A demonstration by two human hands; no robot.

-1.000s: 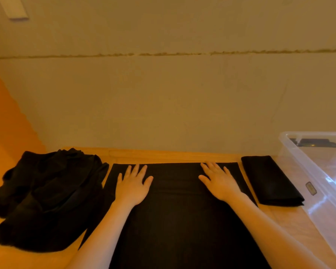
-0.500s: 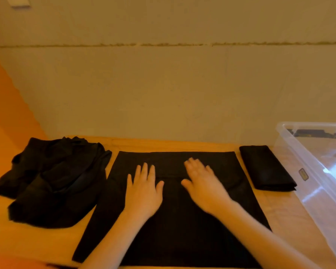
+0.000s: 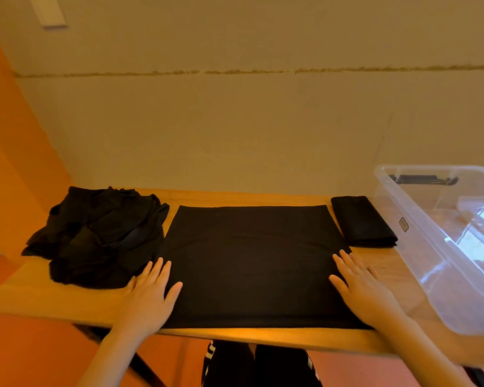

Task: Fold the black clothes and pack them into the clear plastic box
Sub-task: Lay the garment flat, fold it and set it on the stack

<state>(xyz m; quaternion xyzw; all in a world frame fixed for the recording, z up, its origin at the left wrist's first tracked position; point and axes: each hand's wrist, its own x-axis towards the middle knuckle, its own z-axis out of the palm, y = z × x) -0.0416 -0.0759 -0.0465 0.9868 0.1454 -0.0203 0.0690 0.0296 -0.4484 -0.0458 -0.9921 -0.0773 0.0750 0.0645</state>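
Note:
A black garment (image 3: 252,261) lies flat as a wide rectangle in the middle of the wooden table (image 3: 67,300). My left hand (image 3: 148,297) presses flat on its near left corner, fingers straight. My right hand (image 3: 363,289) lies flat on its near right edge, fingers spread. A small folded black garment (image 3: 362,220) sits to the right, beside the clear plastic box (image 3: 419,236). A crumpled heap of black clothes (image 3: 98,236) lies at the left, touching the flat garment.
The plastic box stands at the table's right end and reaches past the frame edge; a dark handle shows through its far wall. A plain wall runs behind the table. My legs in dark trousers show below the near edge.
Both hands slid from the garment's middle outward and toward me, to its near corners. The view tilted down, so the table's near edge shows.

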